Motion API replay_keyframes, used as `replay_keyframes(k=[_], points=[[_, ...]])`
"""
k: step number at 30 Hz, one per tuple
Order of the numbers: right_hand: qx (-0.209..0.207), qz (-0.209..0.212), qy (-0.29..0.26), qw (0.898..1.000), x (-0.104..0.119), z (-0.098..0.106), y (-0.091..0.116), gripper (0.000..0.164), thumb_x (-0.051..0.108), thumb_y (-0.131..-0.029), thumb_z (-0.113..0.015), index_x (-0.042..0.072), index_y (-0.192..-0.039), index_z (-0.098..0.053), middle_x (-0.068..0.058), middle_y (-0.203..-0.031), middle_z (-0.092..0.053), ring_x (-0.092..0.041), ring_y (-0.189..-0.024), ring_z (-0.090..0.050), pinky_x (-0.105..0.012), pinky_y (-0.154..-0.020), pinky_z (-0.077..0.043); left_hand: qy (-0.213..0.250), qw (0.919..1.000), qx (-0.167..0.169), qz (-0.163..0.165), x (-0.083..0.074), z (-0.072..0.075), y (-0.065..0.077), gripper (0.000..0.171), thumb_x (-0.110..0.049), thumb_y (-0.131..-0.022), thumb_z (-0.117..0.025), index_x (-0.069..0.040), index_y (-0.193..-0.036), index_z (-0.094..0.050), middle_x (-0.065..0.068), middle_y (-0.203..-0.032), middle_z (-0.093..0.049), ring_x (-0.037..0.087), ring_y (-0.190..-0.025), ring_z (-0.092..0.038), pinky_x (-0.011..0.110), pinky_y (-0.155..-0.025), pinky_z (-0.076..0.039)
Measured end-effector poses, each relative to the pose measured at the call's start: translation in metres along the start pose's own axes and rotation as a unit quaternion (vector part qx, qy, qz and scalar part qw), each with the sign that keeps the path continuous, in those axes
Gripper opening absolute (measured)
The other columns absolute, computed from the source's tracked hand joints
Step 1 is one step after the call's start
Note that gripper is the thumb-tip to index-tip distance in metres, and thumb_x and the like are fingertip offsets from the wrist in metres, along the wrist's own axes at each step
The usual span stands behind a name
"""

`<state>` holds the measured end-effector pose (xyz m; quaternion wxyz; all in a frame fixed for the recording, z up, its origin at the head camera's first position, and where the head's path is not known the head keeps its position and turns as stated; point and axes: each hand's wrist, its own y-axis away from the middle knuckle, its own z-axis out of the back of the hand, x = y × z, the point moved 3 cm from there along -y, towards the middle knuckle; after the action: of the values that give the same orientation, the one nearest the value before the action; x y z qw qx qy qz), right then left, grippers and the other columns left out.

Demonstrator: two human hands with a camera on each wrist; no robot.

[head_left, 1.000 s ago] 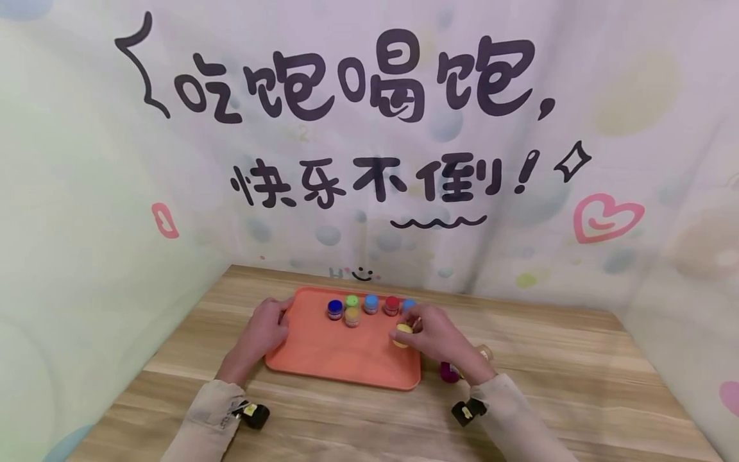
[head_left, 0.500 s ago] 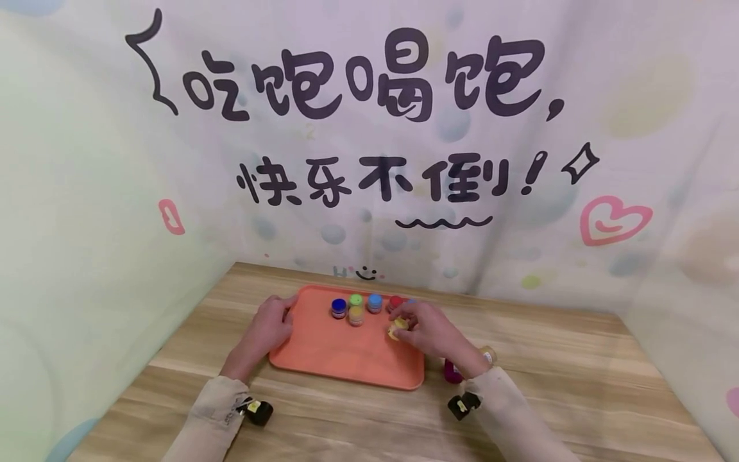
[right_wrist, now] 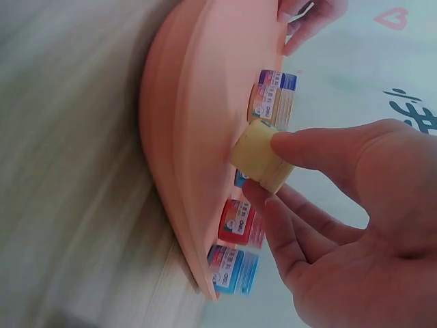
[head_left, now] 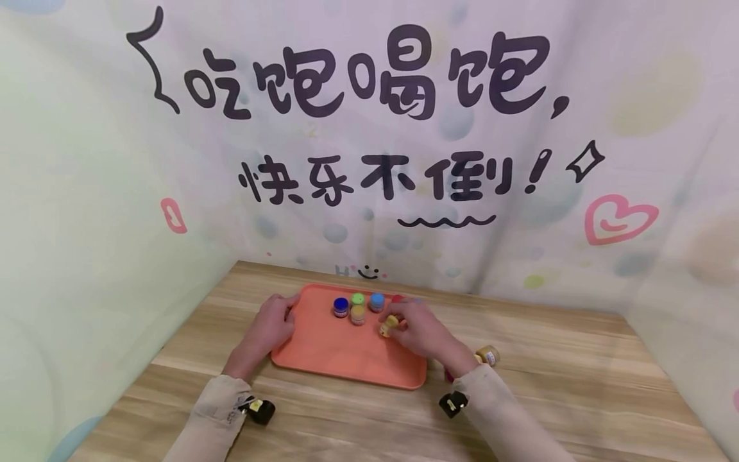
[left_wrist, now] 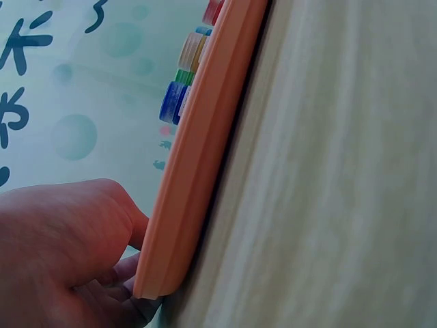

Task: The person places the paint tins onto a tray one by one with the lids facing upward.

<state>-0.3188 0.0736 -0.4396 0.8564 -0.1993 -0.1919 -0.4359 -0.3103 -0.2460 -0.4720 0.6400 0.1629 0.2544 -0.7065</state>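
My right hand pinches a small yellow paint jar between thumb and fingers, tilted, over the right part of an orange tray. At the tray's left edge my left hand grips the rim, thumb on one side and fingers on the other in the left wrist view. Toward the back of the tray stand a dark blue jar, a green one, a light blue one and a tan one. A red jar and another light blue jar are partly hidden by my right hand in the head view.
Right of the tray, a gold jar lies on the wooden table, beside a magenta jar mostly covered by my right forearm. A printed cloth backdrop hangs behind the table.
My right hand has carried the yellow jar leftward over the tray, tilting it and covering more of the red jar. My left hand keeps its hold on the rim.
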Motion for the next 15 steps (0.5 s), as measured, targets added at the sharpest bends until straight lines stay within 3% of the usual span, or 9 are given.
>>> replay_keyframes(k=[3, 9, 15], points=[[-0.008, 0.005, 0.002, 1.000, 0.002, -0.003, -0.003, 0.011, 0.010, -0.097, -0.080, 0.015, -0.106, -0.081, -0.007, -0.104, -0.070, -0.027, -0.096, -0.062, -0.040, -0.084, -0.052, 0.000, 1.0000, 0.003, 0.003, 0.000, 0.000, -0.001, 0.051, 0.001, -0.102, -0.059, 0.005, -0.153, -0.055, 0.022, -0.116, -0.064, 0.030, -0.098, -0.054, 0.039, -0.080, -0.047], [-0.013, -0.006, 0.020, 1.000, 0.006, -0.006, -0.009, 0.031, 0.010, -0.098, -0.079, 0.011, -0.129, -0.080, -0.006, -0.114, -0.075, -0.024, -0.100, -0.067, -0.041, -0.088, -0.058, 0.003, 1.0000, 0.007, 0.004, -0.001, -0.001, -0.002, 0.052, 0.000, -0.103, -0.059, 0.004, -0.154, -0.055, 0.021, -0.115, -0.063, 0.029, -0.098, -0.054, 0.036, -0.077, -0.046], [-0.001, -0.026, 0.018, 1.000, 0.010, -0.010, -0.014, 0.028, 0.010, -0.097, -0.080, 0.007, -0.125, -0.080, -0.008, -0.108, -0.073, -0.024, -0.099, -0.068, -0.043, -0.088, -0.060, 0.002, 1.0000, 0.003, 0.002, 0.000, -0.001, -0.002, 0.052, 0.000, -0.102, -0.059, 0.004, -0.154, -0.055, 0.021, -0.116, -0.064, 0.030, -0.099, -0.055, 0.037, -0.079, -0.047]])
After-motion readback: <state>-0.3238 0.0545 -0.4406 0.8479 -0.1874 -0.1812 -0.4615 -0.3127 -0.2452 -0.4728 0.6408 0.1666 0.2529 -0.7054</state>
